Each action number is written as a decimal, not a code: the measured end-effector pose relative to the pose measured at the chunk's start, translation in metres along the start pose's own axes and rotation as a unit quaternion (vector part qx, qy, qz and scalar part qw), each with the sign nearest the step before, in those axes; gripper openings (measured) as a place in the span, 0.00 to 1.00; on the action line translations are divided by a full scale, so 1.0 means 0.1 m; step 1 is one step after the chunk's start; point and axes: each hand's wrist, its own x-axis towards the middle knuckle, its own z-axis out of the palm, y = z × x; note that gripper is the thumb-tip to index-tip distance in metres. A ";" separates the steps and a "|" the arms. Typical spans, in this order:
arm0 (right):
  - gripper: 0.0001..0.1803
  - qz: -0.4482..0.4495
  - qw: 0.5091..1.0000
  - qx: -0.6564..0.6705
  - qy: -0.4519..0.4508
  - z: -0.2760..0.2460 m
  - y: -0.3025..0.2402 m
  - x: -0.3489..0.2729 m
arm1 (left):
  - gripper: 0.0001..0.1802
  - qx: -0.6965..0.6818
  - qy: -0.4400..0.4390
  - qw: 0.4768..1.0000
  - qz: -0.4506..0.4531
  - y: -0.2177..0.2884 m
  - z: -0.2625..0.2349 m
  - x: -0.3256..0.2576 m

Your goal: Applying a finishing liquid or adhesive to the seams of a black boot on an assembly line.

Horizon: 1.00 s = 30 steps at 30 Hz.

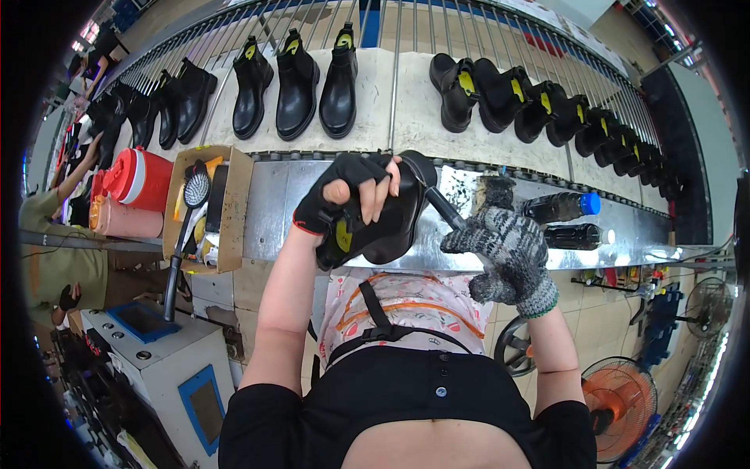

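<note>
Nearest the camera is the person's black top (406, 414), with a patterned apron (406, 305) just beyond it. To the left stands a white machine with blue panels (168, 367), and above it a cardboard box (234, 205) holds a brush (195, 190) and other small items; a red jug (141, 178) sits just beside the box. The left hand (348, 195), in a black fingerless glove, is closed around a black boot (383, 219), holding it over the metal bench (273, 203). The right hand (504, 250), in a grey knitted glove, is wrapped around a dark tool handle (445, 209) that touches the boot. Two dark bottles (566, 220) lie on the bench to the right. Rows of black boots (297, 82) stand on the rack behind.
</note>
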 end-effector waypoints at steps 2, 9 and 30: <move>0.36 -0.011 1.000 0.011 0.025 0.09 0.00 0.07 | 0.41 -0.030 0.018 0.999 0.025 -0.05 -0.10 -0.06; 0.31 -0.055 0.997 0.056 0.025 0.50 0.04 0.38 | 0.41 -0.124 0.131 0.980 0.082 -0.23 -0.41 -0.33; 0.15 -0.050 0.992 0.094 -0.070 1.08 0.24 0.33 | 0.42 -0.293 0.440 0.849 -0.009 -0.47 -0.97 -0.79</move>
